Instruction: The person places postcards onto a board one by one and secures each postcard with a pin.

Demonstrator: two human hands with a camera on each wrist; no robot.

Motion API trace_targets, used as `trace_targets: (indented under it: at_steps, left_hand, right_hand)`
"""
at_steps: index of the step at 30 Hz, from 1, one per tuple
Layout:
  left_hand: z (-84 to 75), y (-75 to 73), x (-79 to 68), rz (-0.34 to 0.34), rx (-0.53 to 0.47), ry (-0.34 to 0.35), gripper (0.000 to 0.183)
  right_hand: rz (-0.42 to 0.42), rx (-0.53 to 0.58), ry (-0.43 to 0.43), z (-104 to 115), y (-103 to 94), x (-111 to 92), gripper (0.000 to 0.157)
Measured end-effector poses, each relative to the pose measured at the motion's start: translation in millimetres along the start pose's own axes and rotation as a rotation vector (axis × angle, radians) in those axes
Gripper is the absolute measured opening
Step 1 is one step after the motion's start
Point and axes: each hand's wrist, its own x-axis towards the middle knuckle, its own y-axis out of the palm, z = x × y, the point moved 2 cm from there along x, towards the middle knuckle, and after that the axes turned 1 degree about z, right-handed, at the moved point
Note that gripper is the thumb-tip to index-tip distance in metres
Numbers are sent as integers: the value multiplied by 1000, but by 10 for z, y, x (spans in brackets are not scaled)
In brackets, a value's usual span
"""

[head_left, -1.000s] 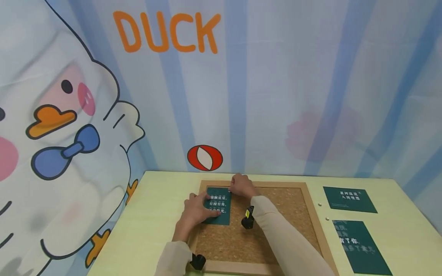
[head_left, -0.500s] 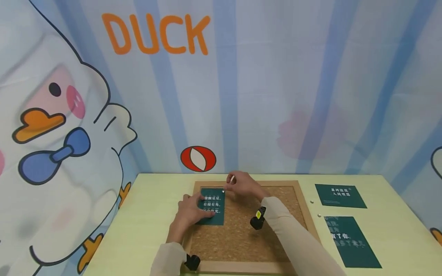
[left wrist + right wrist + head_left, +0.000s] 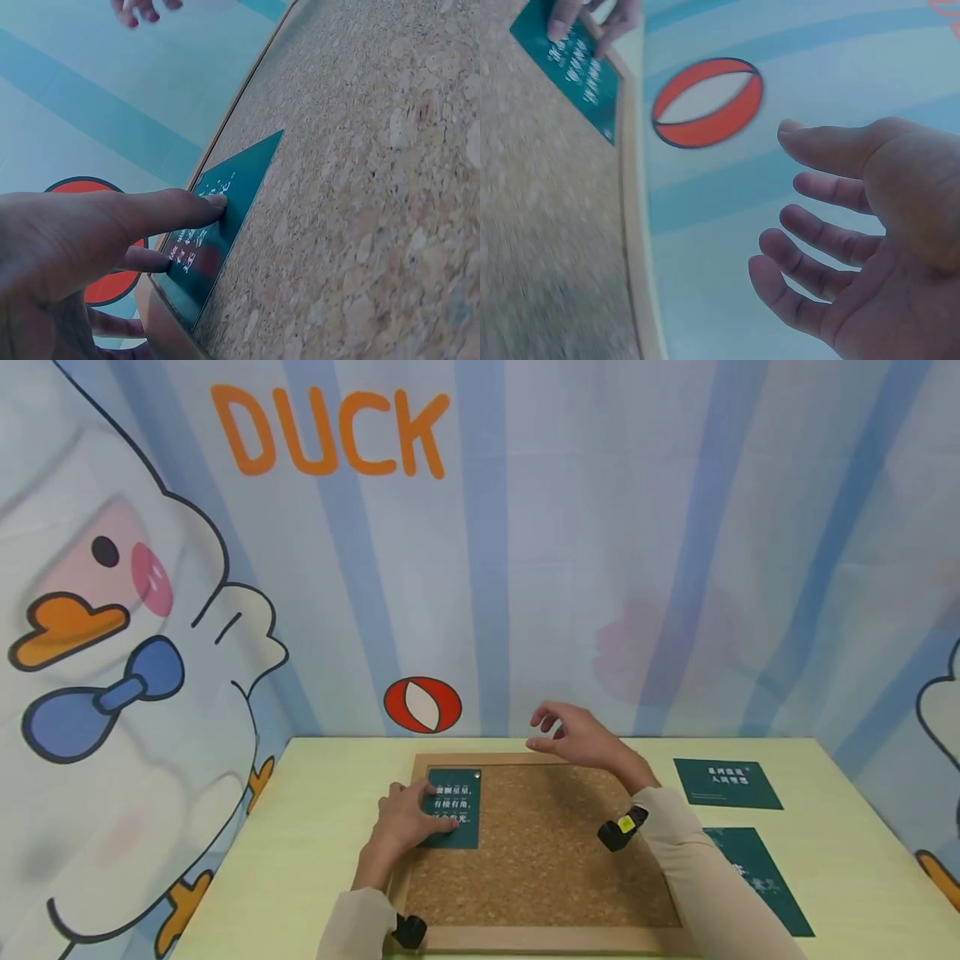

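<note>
Head view: we look down on a framed cork board [image 3: 555, 868] that lies on the pale yellow tabletop [image 3: 262, 868], in front of a printed backdrop [image 3: 555, 568].
Green card: the printed card [image 3: 462, 806] lies at the board's upper left, near the wooden frame [image 3: 540, 939], with a small shiny pin [image 3: 477, 774] at its upper right corner; we make out only 1 pin there.
Left hand: the hand [image 3: 405, 816] presses the card with thumb and a fingertip, set apart and nearly straight; they hold it down from above rather than pinch it.
Right hand: the hand [image 3: 581, 739] hangs over the board's far edge, fingers loosely bent and spread, with nothing in them that we can see, well apart from the card.
Cards at right: 2 more green cards lie on the tabletop, an upper card [image 3: 727, 783] and a lower card [image 3: 772, 881], the latter partly hidden by the right sleeve [image 3: 720, 877].
Swivel risk: held by a single pin, the card could turn about that corner if the pressing fingers drag or lift.
Pin risk: we cannot tell how deep the pin sits; a shallow point could work loose under a tug.
Sleeve risk: a low sweep of the right arm could shift the lower card.
</note>
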Motion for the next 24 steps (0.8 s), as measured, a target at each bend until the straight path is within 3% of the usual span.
trace_targets:
  at_steps: [8, 16, 24]
  left_hand:
    - [-16, -6, -31, -7, -8, 9, 71]
    - [2, -10, -25, -7, -1, 19, 74]
    - [4, 2, -15, -5, -3, 12, 75]
  right_hand:
    - [-76, 15, 4, -253, -337, -488, 32]
    - [-193, 69, 178, -578, -541, -975, 48]
    - [-285, 119, 285, -970, -737, -1400, 60]
